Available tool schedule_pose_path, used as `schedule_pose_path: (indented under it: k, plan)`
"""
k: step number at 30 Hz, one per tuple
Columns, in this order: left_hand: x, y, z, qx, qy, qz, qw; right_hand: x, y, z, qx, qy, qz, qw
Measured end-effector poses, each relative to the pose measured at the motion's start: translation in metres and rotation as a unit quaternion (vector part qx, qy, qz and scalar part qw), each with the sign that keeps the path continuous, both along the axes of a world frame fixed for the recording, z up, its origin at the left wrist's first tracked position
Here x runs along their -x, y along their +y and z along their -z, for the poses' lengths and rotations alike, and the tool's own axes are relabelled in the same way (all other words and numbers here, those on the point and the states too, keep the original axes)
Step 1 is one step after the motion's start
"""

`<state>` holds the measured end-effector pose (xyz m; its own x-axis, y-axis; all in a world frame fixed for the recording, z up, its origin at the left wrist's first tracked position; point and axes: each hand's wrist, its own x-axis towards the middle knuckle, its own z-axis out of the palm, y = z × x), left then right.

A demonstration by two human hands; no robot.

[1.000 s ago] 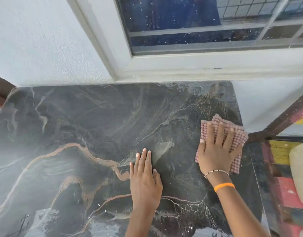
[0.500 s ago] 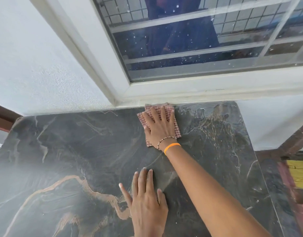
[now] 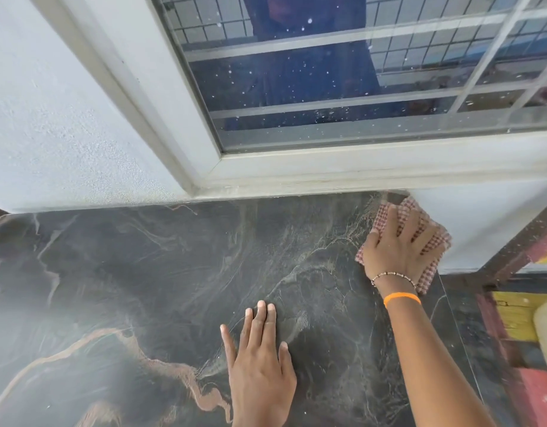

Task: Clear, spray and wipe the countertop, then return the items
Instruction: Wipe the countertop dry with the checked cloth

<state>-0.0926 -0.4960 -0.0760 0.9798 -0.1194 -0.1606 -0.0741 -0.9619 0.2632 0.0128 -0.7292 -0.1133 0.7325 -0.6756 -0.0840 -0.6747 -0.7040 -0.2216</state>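
Note:
A dark marble countertop (image 3: 142,272) with pale and orange veins fills the lower view. My right hand (image 3: 395,251) presses flat on a red-and-white checked cloth (image 3: 432,257) at the counter's far right corner, by the wall. The cloth pokes out around my fingers and reaches past the right edge. My left hand (image 3: 259,365) lies flat on the bare stone near the middle, fingers spread, holding nothing. No other items stand on the counter.
A white wall (image 3: 65,118) and a window frame (image 3: 327,174) run along the counter's back edge. Beyond the right edge lie a dark ledge (image 3: 512,260) and red and yellow painted surfaces (image 3: 518,318).
My right hand has slid the cloth from the back middle of the counter to the far right corner. My left hand has stayed flat in about the same place.

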Motion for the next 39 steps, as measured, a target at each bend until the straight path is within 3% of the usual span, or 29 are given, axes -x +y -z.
schedule_pose_path:
  k: [4, 7, 9, 11, 16, 19, 21, 25, 28, 33, 39]
  plan:
    - [-0.001, -0.001, 0.001, 0.023, -0.023, -0.003, 0.999, 0.005, 0.067, 0.002, 0.025, -0.028, -0.153, 0.987]
    - [-0.002, -0.003, 0.001, 0.034, -0.017, -0.014, 0.999, -0.006, 0.102, 0.003, 0.015, -0.035, -0.322, 0.946]
    - [-0.003, -0.002, -0.001, 0.037, 0.007, -0.036, 0.999, -0.018, 0.096, 0.002, 0.009, -0.027, -0.377, 0.926]
    - [-0.005, -0.003, -0.001, 0.014, 0.025, -0.033, 0.999, -0.027, 0.067, 0.004, 0.014, -0.025, -0.354, 0.935]
    - [-0.007, -0.003, -0.003, -0.041, 0.044, -0.026, 0.998, -0.028, -0.028, 0.002, 0.021, -0.009, -0.164, 0.986]
    - [-0.004, -0.003, -0.002, -0.011, 0.035, -0.027, 0.999, -0.001, -0.044, -0.001, 0.012, -0.021, -0.070, 0.997]
    - [-0.002, -0.001, -0.002, 0.016, 0.033, -0.034, 0.999, 0.018, -0.030, 0.001, 0.023, -0.022, -0.063, 0.997]
    - [-0.003, 0.000, 0.000, 0.051, 0.014, -0.042, 0.998, 0.039, 0.004, 0.004, 0.015, 0.000, -0.087, 0.996]
    - [0.000, 0.004, -0.005, 0.119, -0.033, -0.094, 0.988, 0.033, 0.045, 0.003, 0.011, -0.010, -0.152, 0.988]
    - [0.020, 0.020, -0.009, 0.155, -0.103, -0.186, 0.965, -0.003, 0.119, 0.000, -0.025, -0.023, -0.258, 0.966]
    - [0.045, 0.052, -0.014, 0.166, -0.137, -0.289, 0.933, -0.024, 0.214, -0.007, -0.041, -0.024, -0.443, 0.895]
